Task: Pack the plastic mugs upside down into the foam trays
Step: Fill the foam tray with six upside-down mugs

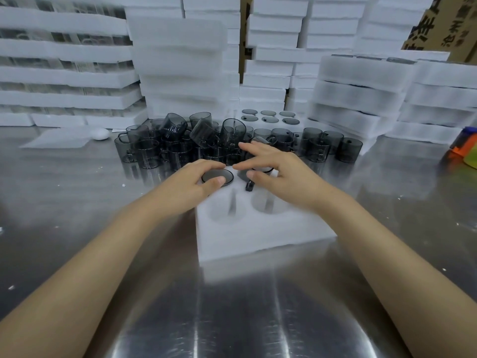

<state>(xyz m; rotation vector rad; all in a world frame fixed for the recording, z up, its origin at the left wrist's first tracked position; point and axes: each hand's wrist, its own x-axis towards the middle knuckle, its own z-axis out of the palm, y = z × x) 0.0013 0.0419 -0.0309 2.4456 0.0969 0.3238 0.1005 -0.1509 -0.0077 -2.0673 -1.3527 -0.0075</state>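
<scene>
Head view, L hand grips smoky round mug in foam tray, R hand splayed

Steel table with stray items.
A white oval object lies far left, an orange, blue and green object at the right edge, cardboard boxes behind.

The right grip covers most of the right mug in the foam tray; whether it holds the mug cannot be told. The left grip, curled round the left mug, hides the tray's far left corner. Behind the tray, heaped mugs overlap, uncountable. Right of it, a coloured object is cut off.
</scene>
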